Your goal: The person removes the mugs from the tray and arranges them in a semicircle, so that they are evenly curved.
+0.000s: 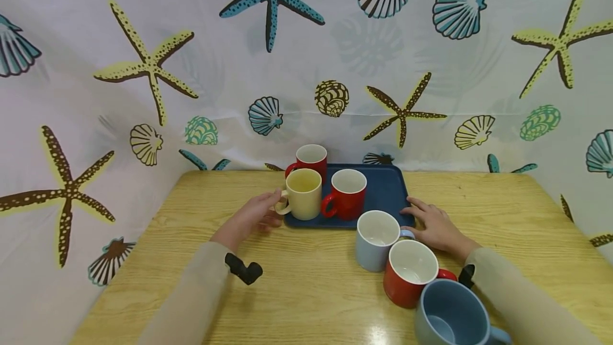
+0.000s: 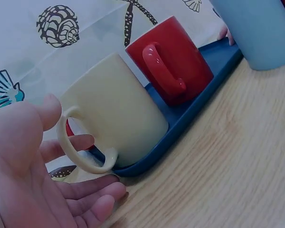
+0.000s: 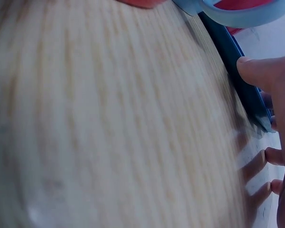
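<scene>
1. Three mugs stand on the blue tray [image 1: 385, 190], whose long axis runs crosswise, left to right, between the hands; the cream mug [image 1: 304, 201] takes its front left corner, a front red mug [image 1: 349, 201] stands just right of it, and a rear red mug [image 1: 313, 162] stands behind.
2. The left hand [image 1: 254, 217] is the nearer to the cream mug, whose handle points left toward it; its fingers are loosely spread, one behind the handle and showing through the loop, the thumb near the handle's upper end; no closed hold shows, and I cannot tell whether the fingertip touches.
3. The right hand [image 1: 436, 228] is spread at the tray's right front corner, fingers by the rim; it has no evident grip, and whether it presses there I cannot tell.
4. On the table [image 1: 297, 281], a pale blue mug [image 1: 375, 249] stands before the tray, handle toward the right hand; a table red mug [image 1: 402, 286] and a blue-grey mug [image 1: 452, 313] stand nearer the person.
</scene>
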{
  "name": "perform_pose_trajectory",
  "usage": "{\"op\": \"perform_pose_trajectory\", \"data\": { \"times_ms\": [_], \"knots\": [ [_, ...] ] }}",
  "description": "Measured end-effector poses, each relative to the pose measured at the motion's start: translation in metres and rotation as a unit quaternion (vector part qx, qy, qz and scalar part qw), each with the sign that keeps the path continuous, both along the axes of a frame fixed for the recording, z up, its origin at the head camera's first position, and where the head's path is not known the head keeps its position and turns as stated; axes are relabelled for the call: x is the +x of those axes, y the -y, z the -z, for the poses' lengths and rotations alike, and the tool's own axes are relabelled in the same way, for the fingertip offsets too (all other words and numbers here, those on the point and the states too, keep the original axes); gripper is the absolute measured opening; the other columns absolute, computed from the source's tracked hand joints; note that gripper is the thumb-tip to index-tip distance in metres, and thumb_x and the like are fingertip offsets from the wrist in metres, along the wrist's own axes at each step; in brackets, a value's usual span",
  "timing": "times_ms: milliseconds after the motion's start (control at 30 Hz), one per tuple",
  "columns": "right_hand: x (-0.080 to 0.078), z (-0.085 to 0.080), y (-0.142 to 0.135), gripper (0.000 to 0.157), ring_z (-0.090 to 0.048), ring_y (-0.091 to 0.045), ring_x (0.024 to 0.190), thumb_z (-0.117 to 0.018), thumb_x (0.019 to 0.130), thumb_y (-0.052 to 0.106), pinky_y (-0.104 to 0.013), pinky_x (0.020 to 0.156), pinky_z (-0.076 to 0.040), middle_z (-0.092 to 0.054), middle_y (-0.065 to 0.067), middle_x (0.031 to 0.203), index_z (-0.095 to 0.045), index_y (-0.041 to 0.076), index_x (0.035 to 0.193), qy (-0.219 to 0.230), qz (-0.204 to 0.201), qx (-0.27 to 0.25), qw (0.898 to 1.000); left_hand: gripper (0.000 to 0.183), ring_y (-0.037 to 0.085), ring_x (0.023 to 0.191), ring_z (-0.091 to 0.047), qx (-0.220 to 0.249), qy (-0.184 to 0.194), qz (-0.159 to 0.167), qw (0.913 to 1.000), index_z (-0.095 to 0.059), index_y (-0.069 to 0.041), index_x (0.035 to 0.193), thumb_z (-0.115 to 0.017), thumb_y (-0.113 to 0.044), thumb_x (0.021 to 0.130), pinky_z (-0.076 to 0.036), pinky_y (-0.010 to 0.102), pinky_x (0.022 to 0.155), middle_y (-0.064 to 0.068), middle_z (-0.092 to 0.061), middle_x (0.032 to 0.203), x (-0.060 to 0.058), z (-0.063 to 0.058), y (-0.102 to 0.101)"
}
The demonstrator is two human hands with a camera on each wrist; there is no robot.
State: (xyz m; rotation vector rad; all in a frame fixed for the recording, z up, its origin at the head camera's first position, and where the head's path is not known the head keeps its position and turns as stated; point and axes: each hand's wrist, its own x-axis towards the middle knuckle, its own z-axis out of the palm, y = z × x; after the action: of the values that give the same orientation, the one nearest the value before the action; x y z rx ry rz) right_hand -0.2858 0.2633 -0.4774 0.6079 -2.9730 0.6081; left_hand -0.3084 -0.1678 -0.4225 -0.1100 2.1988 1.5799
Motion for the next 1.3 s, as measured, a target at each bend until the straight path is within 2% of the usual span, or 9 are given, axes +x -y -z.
{"op": "perform_pose_trajectory", "data": {
  "times_ms": [200, 467, 567, 767, 967, 1067, 1167, 1300],
  "knots": [
    [0.002, -0.002, 0.001, 0.049, -0.03, -0.043, 0.128, -0.06, 0.086, 0.043, -0.065, 0.099, -0.018, -0.03, -0.016, 0.147, -0.058, 0.014, 0.126, 0.008, 0.001, -0.007, 1.0, 0.063, 0.028, 0.094, -0.058, 0.024, 0.038, -0.015, 0.9989, -0.051, -0.007, 0.122, -0.042, -0.06, 0.09, -0.049, 0.037, 0.076, 0.017, -0.053, 0.111, -0.002, -0.003, -0.003],
    [0.001, -0.005, -0.001, 0.048, -0.029, -0.043, 0.128, -0.061, 0.086, 0.044, -0.065, 0.099, -0.018, -0.03, -0.015, 0.147, -0.058, 0.016, 0.125, 0.013, -0.004, -0.012, 1.0, 0.051, 0.028, 0.088, -0.057, 0.003, 0.066, -0.025, 0.9975, -0.049, -0.006, 0.096, -0.045, -0.056, 0.091, -0.05, 0.038, 0.075, 0.018, -0.052, 0.104, -0.006, -0.013, -0.009],
    [0.001, -0.004, -0.001, 0.049, -0.028, -0.043, 0.129, -0.06, 0.086, 0.044, -0.065, 0.1, -0.017, -0.029, -0.015, 0.147, -0.058, 0.016, 0.126, 0.017, -0.003, -0.014, 1.0, 0.052, 0.028, 0.085, -0.057, -0.01, 0.073, -0.022, 0.997, -0.047, -0.006, 0.093, -0.046, -0.058, 0.09, -0.05, 0.04, 0.076, 0.021, -0.052, 0.103, -0.007, -0.019, -0.013],
    [0.003, -0.003, 0.0, 0.05, -0.03, -0.043, 0.127, -0.06, 0.086, 0.044, -0.065, 0.1, -0.018, -0.03, -0.015, 0.147, -0.058, 0.015, 0.126, 0.014, -0.002, -0.019, 1.0, 0.053, 0.034, 0.09, -0.061, -0.016, 0.102, -0.022, 0.9944, -0.044, -0.005, 0.096, -0.047, -0.058, 0.09, -0.051, 0.042, 0.078, 0.025, -0.048, 0.117, -0.007, -0.032, -0.018],
    [0.002, -0.004, 0.0, 0.048, -0.031, -0.043, 0.126, -0.061, 0.086, 0.043, -0.065, 0.099, -0.018, -0.03, -0.015, 0.147, -0.058, 0.015, 0.125, 0.012, -0.006, -0.018, 1.0, 0.048, 0.038, 0.097, -0.061, 0.02, 0.134, -0.014, 0.9906, -0.042, -0.006, 0.091, -0.049, -0.054, 0.09, -0.048, 0.046, 0.085, 0.029, -0.04, 0.13, -0.004, -0.04, -0.018],
    [0.002, -0.003, 0.0, 0.048, -0.031, -0.043, 0.126, -0.061, 0.086, 0.042, -0.065, 0.099, -0.018, -0.031, -0.015, 0.146, -0.058, 0.015, 0.125, 0.011, -0.006, -0.019, 1.0, 0.046, 0.038, 0.095, -0.062, 0.053, 0.143, -0.003, 0.9883, -0.042, -0.008, 0.086, -0.052, -0.052, 0.09, -0.046, 0.049, 0.088, 0.03, -0.042, 0.127, -0.004, -0.039, -0.017],
    [0.002, -0.003, 0.0, 0.048, -0.032, -0.042, 0.125, -0.061, 0.086, 0.042, -0.064, 0.099, -0.019, -0.031, -0.015, 0.146, -0.058, 0.015, 0.125, 0.008, -0.005, -0.02, 1.0, 0.044, 0.037, 0.091, -0.064, 0.089, 0.147, 0.002, 0.9851, -0.041, -0.009, 0.082, -0.055, -0.051, 0.089, -0.045, 0.05, 0.088, 0.03, -0.046, 0.121, -0.005, -0.032, -0.016],
    [0.001, -0.002, -0.001, 0.048, -0.033, -0.041, 0.124, -0.061, 0.085, 0.042, -0.064, 0.099, -0.021, -0.031, -0.015, 0.147, -0.058, 0.016, 0.125, 0.006, -0.004, -0.019, 1.0, 0.042, 0.035, 0.09, -0.064, 0.118, 0.133, 0.016, 0.984, -0.04, -0.009, 0.089, -0.052, -0.05, 0.091, -0.045, 0.05, 0.089, 0.029, -0.051, 0.114, -0.003, -0.024, -0.015]
  ]
}}
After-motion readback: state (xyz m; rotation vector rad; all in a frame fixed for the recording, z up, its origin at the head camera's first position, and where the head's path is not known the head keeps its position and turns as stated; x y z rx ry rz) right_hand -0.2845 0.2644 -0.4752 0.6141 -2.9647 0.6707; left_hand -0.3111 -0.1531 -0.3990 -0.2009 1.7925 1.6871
